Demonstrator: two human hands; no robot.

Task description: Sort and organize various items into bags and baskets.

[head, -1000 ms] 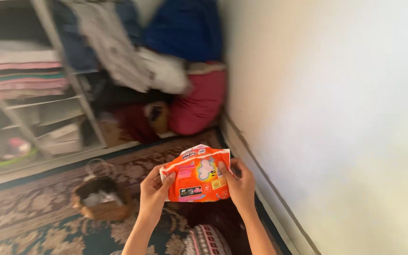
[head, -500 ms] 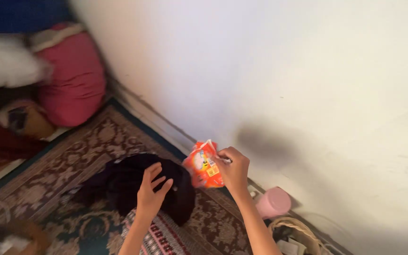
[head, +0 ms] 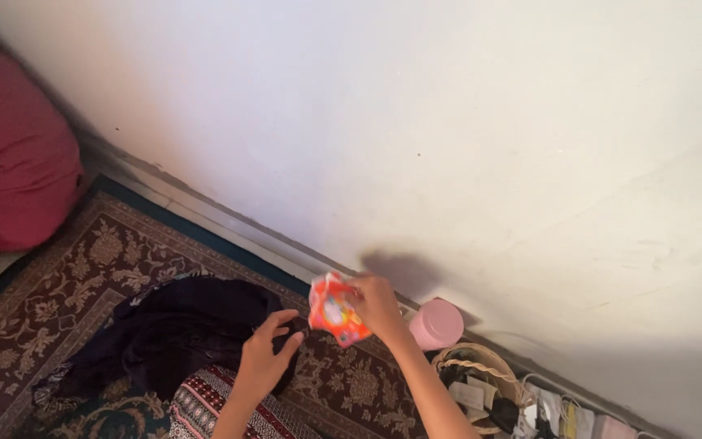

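Note:
My right hand [head: 377, 306] grips an orange plastic packet [head: 333, 309] with a colourful printed front, held above the carpet close to the wall. My left hand [head: 265, 356] is off the packet, fingers apart, hovering just left of it over a heap of dark cloth [head: 178, 329]. Both forearms reach in from the bottom of the view.
A patterned brown and teal carpet [head: 66, 284] runs to the white wall [head: 449, 122]. A pink round container [head: 437, 323] stands by the skirting, beside a woven basket [head: 481, 382] with small items. A red cushion [head: 9, 162] sits at the left. Striped fabric [head: 204, 406] lies at the bottom.
The view has swung right, away from the shelves and piled bedding. My left hand let go of the packet; my right hand carried it rightward toward the wall.

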